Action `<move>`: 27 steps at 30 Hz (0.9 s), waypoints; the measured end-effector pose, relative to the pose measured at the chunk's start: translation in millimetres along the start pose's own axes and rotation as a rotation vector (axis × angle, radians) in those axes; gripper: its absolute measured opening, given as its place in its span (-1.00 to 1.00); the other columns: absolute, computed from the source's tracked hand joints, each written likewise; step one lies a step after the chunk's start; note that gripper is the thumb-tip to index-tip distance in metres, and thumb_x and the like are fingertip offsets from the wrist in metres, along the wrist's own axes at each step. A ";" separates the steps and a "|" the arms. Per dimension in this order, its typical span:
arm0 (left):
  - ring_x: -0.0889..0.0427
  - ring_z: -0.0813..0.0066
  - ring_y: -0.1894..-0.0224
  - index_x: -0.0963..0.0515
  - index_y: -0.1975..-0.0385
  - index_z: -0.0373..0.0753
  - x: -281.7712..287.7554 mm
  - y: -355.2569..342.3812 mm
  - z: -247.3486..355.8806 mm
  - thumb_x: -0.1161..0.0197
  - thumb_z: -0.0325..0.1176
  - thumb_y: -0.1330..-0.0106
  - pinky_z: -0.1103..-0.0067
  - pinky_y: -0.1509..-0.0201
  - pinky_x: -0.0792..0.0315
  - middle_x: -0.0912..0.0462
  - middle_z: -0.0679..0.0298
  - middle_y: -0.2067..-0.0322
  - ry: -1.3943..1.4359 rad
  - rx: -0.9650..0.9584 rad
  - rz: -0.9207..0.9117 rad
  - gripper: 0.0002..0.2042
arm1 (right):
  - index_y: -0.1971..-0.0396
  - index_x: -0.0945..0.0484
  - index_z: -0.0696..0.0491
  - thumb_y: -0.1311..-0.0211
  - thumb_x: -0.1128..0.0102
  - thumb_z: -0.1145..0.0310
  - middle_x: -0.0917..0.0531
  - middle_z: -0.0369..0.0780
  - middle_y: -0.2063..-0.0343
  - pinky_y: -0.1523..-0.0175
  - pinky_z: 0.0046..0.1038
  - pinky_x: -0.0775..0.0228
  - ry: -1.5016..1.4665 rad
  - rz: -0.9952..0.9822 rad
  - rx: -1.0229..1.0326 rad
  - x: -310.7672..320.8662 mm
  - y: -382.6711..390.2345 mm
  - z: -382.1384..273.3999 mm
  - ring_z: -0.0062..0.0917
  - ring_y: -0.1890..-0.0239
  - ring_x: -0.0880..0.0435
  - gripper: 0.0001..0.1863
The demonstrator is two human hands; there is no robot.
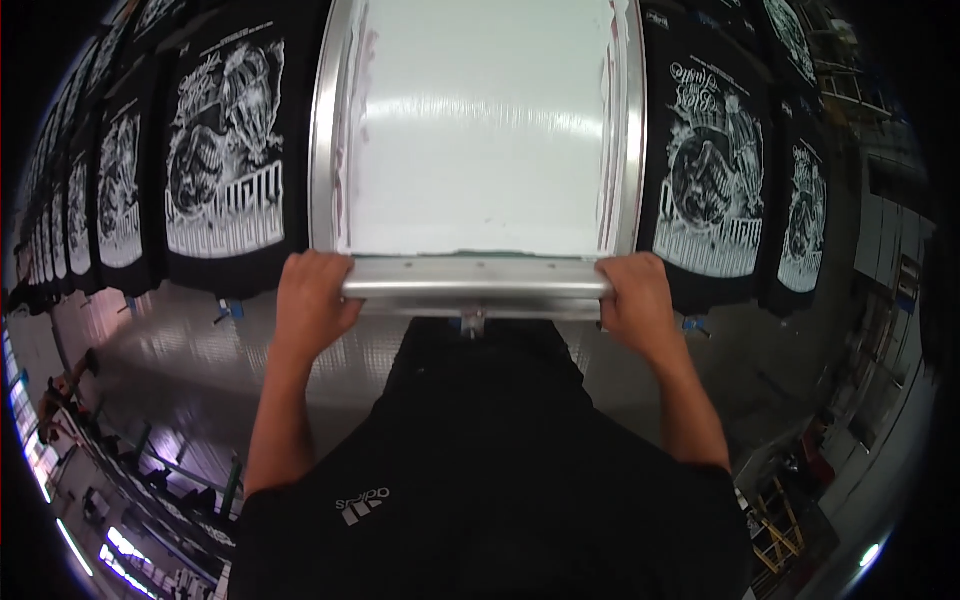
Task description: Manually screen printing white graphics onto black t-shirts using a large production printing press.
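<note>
Hands grip the near bar of a metal-framed printing screen (480, 130), which serves as the landmark for everything else. The left hand (312, 295) wraps the bar (478, 288) at its left end, fingers (322, 263) curled over the top edge and closed tight on the metal. The right hand (637, 297) does the same at the right end of that bar, fingers (632, 265) folded over it and shut on it. Both forearms run from the lower edge of the view up to the screen's near corners.

The screen lies flat, its pale mesh filling the aluminium frame and showing a soft sheen across the middle, with faint pinkish smears along the left and right inner edges. A small metal fitting (472, 322) hangs below the middle of the bar.

To the left of the screen lies a black shirt (228, 150) with a white printed design, and further left a row of similar printed shirts (90, 190) curves away. To the right of the screen lie two more black printed shirts (712, 170), the nearer one just beside the frame. They all rest on a long shiny worktop (180, 350) that reflects light below the screen's left side. The person's black top (480, 460) fills the area under the bar.
</note>
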State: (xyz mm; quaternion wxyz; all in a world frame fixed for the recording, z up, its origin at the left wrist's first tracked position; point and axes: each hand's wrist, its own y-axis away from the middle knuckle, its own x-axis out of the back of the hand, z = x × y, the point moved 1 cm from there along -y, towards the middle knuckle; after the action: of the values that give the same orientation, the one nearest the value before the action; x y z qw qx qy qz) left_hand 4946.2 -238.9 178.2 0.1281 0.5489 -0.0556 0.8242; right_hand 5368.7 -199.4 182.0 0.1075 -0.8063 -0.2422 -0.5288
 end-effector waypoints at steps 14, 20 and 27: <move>-0.62 0.06 0.07 -0.59 0.25 -0.27 -48.2 46.8 12.2 -0.39 -0.58 0.25 0.24 -0.09 -0.47 -0.66 0.09 0.20 0.000 -0.076 0.193 -0.58 | 0.21 -0.60 0.06 0.28 -0.21 0.60 -0.70 -0.20 0.28 -0.37 0.08 -0.20 0.063 -0.084 -0.080 -44.8 35.8 -18.4 -0.27 0.14 -0.65 -0.55; -0.65 0.07 0.02 -0.61 0.21 -0.20 -59.5 -93.3 -61.7 -0.44 -0.60 0.30 0.28 -0.11 -0.50 -0.69 0.14 0.16 -0.103 -0.011 0.155 -0.51 | 0.21 -0.62 0.02 0.28 -0.24 0.59 -0.71 -0.22 0.26 -0.39 0.03 -0.22 0.175 0.091 -0.077 -37.5 -87.2 59.8 -0.27 0.13 -0.65 -0.55; -0.70 -0.03 0.27 -0.69 0.12 -0.09 -3.9 -343.6 -132.3 -0.51 -0.17 0.01 0.25 0.12 -0.58 -0.68 -0.02 0.35 -0.174 0.064 0.169 -0.60 | 0.26 -0.68 -0.08 0.17 -0.28 0.38 -0.70 -0.07 0.48 0.17 -0.08 -0.51 0.378 0.189 -0.047 25.3 -317.3 154.5 -0.06 0.31 -0.66 -0.67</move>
State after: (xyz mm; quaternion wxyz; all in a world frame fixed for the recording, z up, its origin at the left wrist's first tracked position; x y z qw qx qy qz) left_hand 4923.3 121.4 106.1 0.0353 0.6156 -0.0864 0.7825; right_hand 5340.6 146.7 114.1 0.1812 -0.7141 -0.1285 -0.6639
